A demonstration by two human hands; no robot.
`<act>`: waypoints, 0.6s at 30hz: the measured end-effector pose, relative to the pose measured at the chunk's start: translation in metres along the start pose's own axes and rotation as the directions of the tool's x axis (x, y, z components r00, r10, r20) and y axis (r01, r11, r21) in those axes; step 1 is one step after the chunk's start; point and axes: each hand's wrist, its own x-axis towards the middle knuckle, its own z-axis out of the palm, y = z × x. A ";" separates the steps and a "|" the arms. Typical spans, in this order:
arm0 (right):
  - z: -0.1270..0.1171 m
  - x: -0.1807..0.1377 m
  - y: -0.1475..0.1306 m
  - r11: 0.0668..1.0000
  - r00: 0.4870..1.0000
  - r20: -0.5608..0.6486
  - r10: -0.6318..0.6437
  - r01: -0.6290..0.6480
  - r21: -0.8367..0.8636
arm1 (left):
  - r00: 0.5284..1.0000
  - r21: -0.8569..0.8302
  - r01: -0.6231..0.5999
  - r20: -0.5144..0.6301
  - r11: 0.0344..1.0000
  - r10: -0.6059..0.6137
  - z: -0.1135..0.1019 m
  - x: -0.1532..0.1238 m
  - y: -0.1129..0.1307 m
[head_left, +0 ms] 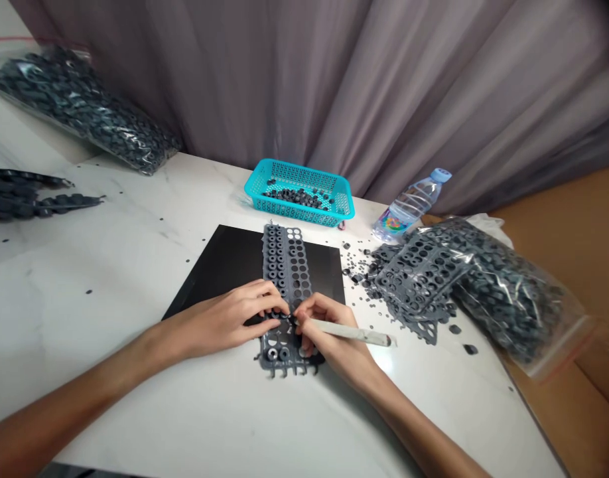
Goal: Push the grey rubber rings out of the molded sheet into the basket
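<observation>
A dark grey perforated rubber sheet [299, 272] lies lengthwise on a black mat [209, 265]. Raised rings fill much of its left side, while round holes run down its right side. My left hand [235, 312] rests over the sheet's left edge, thumb and fingers apart, fingertips touching the rings. Closed in a pinch, my right hand [329, 325] grips a slim white pen-like tool [357, 332]. The tool's working tip is hidden by the fingers, close to the left fingertips. Two rings [278, 354] sit at the sheet's near end.
A turquoise basket [299, 216] holding small dark parts stands behind the mat. To the right are a water bottle [408, 206], punched sheets [414, 279], scattered bits and a filled plastic bag [513, 292]. Another full bag [85, 106] lies at back left, near dark pieces [30, 196].
</observation>
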 end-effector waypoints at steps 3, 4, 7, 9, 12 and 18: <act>0.000 -0.001 0.000 1.000 1.000 0.002 0.003 -0.003 -0.010 | 1.000 0.013 -0.008 0.012 1.000 0.007 0.000 0.000 -0.001; 0.000 -0.001 -0.001 1.000 1.000 0.000 0.005 -0.005 -0.013 | 1.000 0.019 -0.007 0.016 1.000 0.007 0.000 0.000 -0.002; 0.000 -0.002 -0.002 1.000 1.000 0.000 0.011 -0.011 -0.019 | 1.000 0.030 -0.006 0.015 1.000 0.006 0.001 0.001 -0.004; -0.001 -0.002 -0.003 1.000 1.000 0.001 0.013 -0.013 -0.028 | 1.000 0.030 -0.009 0.005 1.000 0.009 0.002 0.001 -0.004; 0.000 -0.002 -0.002 0.999 1.000 0.003 0.007 -0.007 -0.044 | 1.000 0.050 -0.025 -0.016 0.998 0.026 0.003 0.001 -0.004; 0.000 -0.004 0.001 0.993 1.000 -0.003 -0.013 0.013 -0.115 | 0.991 0.276 -0.114 -0.036 0.954 0.129 0.008 0.004 -0.002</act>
